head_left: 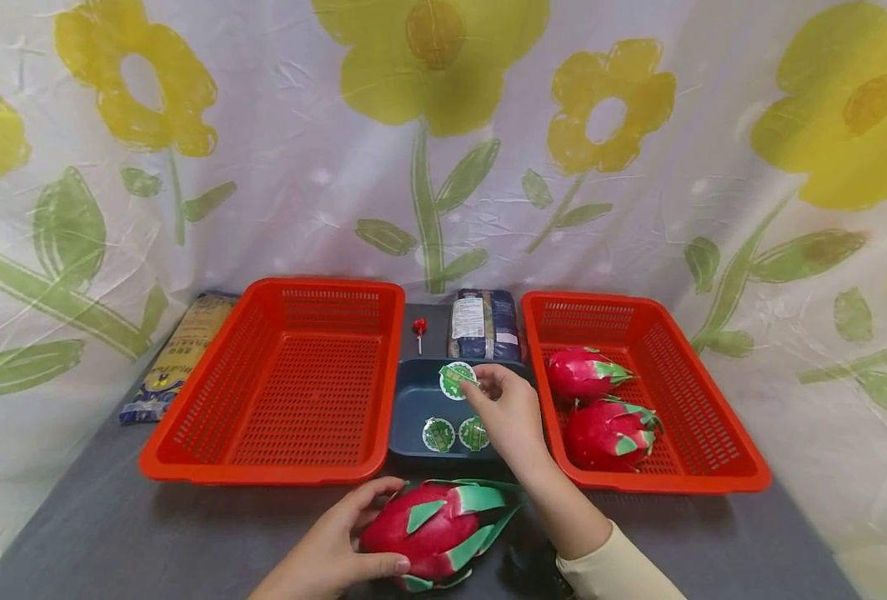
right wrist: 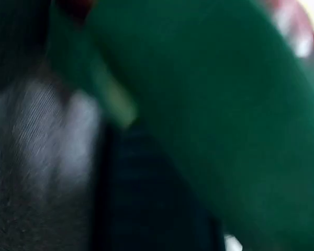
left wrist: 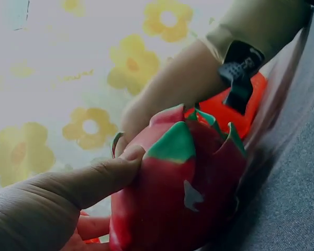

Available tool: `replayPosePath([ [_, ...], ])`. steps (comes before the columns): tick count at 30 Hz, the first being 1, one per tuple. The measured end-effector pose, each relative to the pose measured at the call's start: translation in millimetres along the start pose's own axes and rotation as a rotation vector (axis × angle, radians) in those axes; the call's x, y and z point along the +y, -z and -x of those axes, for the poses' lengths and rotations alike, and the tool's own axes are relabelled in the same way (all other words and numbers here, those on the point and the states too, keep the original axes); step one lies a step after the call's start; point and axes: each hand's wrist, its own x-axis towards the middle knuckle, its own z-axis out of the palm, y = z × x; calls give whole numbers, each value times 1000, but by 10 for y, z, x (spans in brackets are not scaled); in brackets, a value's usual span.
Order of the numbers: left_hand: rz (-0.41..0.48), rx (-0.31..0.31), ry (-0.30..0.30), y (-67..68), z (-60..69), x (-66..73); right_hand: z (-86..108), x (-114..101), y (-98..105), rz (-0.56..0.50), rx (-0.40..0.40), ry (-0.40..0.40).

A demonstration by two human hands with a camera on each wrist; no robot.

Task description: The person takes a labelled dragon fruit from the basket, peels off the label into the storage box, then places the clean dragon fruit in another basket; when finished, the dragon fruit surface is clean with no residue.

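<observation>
My left hand (head_left: 334, 537) grips a pink dragon fruit (head_left: 436, 525) with green leaf tips, lying on its side at the table's front. In the left wrist view the thumb (left wrist: 120, 170) presses on the fruit's skin. Over a dark blue tray (head_left: 411, 392), my right hand (head_left: 511, 417) pinches a round green-and-white sticker (head_left: 454, 380) between thumb and fingertips. Two similar stickers, a left one (head_left: 438, 434) and a right one (head_left: 474, 433), lie in the tray. A blurred green leaf (right wrist: 209, 104) fills much of the right wrist view, hiding the right hand there.
Left of the tray stands a red basket (head_left: 394, 350). Another red basket (head_left: 714, 433) on the right holds two dragon fruits (head_left: 612, 433). Behind the tray are a red lollipop (head_left: 419, 327) and a dark blue packet (head_left: 484, 325). A yellow-and-blue bag (head_left: 181, 354) lies far left.
</observation>
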Motion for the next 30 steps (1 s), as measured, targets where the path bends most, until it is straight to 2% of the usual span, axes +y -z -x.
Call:
replayPosePath([
  [3, -11, 46, 22, -9, 4, 13, -101, 104, -87, 76, -30, -17],
  [7, -34, 99, 31, -26, 10, 20, -210, 214, -189, 168, -112, -58],
  [12, -39, 113, 35, -45, -4, 25, -291, 280, -268, 272, -242, -90],
  [19, -47, 126, 26, -56, 5, 47, -341, 299, -339, 384, -372, -125],
  [24, -57, 139, 24, -62, 12, 52, -328, 311, -374, 545, -457, -43],
  [27, -65, 146, 35, -65, 6, 51, -302, 315, -390, 640, -482, 2],
  [30, -73, 151, 37, -71, 5, 45, -281, 345, -417, 704, -495, 2],
])
